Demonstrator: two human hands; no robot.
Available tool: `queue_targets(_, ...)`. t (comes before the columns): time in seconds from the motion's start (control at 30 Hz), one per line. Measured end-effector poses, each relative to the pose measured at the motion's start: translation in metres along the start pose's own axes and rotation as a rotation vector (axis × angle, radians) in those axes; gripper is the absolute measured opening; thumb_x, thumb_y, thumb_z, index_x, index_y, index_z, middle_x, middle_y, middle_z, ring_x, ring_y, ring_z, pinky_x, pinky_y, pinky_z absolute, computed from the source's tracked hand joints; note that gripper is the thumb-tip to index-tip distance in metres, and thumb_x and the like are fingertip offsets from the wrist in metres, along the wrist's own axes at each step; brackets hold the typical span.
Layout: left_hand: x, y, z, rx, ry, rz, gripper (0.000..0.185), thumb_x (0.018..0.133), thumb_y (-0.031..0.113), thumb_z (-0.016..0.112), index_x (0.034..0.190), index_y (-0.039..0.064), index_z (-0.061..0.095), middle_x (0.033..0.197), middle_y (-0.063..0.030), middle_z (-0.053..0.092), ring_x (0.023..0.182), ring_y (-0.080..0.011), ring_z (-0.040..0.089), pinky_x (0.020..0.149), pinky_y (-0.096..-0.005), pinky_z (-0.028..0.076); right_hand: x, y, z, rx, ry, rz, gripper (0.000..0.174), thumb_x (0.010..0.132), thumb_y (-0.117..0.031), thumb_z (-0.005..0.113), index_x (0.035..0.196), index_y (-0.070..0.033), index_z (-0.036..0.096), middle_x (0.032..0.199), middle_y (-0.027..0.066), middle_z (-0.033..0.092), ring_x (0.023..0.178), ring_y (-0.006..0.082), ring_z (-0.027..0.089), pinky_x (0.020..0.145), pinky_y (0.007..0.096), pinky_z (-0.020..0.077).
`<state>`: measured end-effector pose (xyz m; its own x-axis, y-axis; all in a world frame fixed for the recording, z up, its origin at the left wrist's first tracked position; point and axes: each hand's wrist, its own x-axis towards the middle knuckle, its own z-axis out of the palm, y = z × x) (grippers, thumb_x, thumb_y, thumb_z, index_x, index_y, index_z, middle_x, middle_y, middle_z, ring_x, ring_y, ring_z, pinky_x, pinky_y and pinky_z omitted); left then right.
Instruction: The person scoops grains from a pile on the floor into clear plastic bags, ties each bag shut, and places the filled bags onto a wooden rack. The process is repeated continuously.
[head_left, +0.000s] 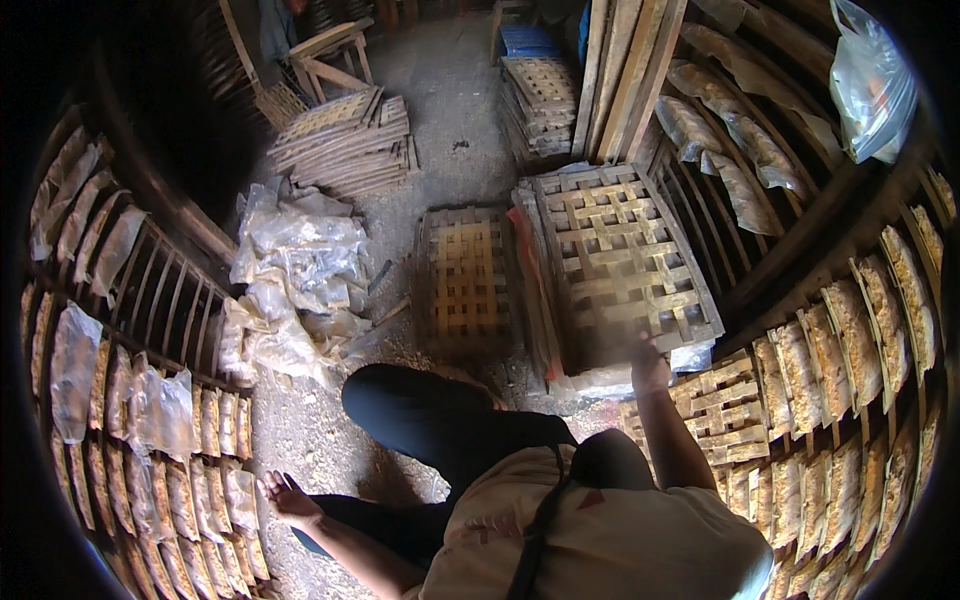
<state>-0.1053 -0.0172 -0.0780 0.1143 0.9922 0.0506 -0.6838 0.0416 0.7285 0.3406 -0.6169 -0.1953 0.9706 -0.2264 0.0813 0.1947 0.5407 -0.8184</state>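
My right hand (650, 366) is at the near edge of a woven bamboo tray (615, 255) with a wooden frame. Its fingers reach onto the tray's edge; blur hides whether they grip it. This tray tops a stack with plastic sheeting showing along its sides. To its left is a lower woven tray (465, 277), its near end blurred. Beside the left rack, my left hand (291, 501) is held out with fingers apart and nothing in it.
Left (172, 487) and right (817, 352) racks hold rows of trays with pale, crusty slabs, some under plastic. Crumpled plastic sheets (300, 262) lie on the littered floor. Beyond are stacked trays (345, 142), another stack (540, 105), wooden posts (626, 75) and a hanging plastic bag (874, 90).
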Motion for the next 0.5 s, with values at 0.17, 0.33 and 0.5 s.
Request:
queue_targets(0.17, 0.006, 0.000, -0.009, 0.039, -0.068, -0.007, 0.051, 0.098, 0.033, 0.031, 0.144, 0.011, 0.034, 0.140, -0.0106, 0.044, 0.128, -0.0231, 0.040, 0.109, -0.0425, 0.024, 0.003, -0.005, -0.010, -0.284, -0.091, -0.039, 0.028, 0.091, 0.001, 0.055, 0.118, -0.008, 0.053, 0.107, 0.0113, 0.061, 0.097, 0.0230, 0.063, 0.090, 0.0372, 0.0520)
queue_targets(0.33, 0.008, -0.011, -0.013, 0.108, -0.108, 0.001, 0.050, 0.099, 0.037, 0.034, 0.142, 0.010, 0.037, 0.136, -0.0107, 0.046, 0.127, -0.0238, 0.041, 0.109, -0.0425, 0.025, 0.019, -0.014, -0.026, -0.078, -0.130, 0.128, 0.024, 0.092, -0.003, 0.056, 0.116, 0.001, 0.053, 0.106, 0.0133, 0.062, 0.099, 0.0233, 0.062, 0.092, 0.0373, 0.0507)
queue_targets(0.5, 0.000, -0.012, 0.004, 0.190, -0.086, 0.061, 0.057, 0.094, 0.039, 0.048, 0.139, 0.005, 0.039, 0.127, -0.0122, 0.055, 0.117, -0.0242, 0.051, 0.106, -0.0396, 0.034, 0.017, -0.048, 0.009, -0.452, -0.080, 0.286, 0.036, 0.091, -0.007, 0.057, 0.125, 0.002, 0.049, 0.108, 0.0149, 0.061, 0.099, 0.0231, 0.062, 0.088, 0.0386, 0.0524)
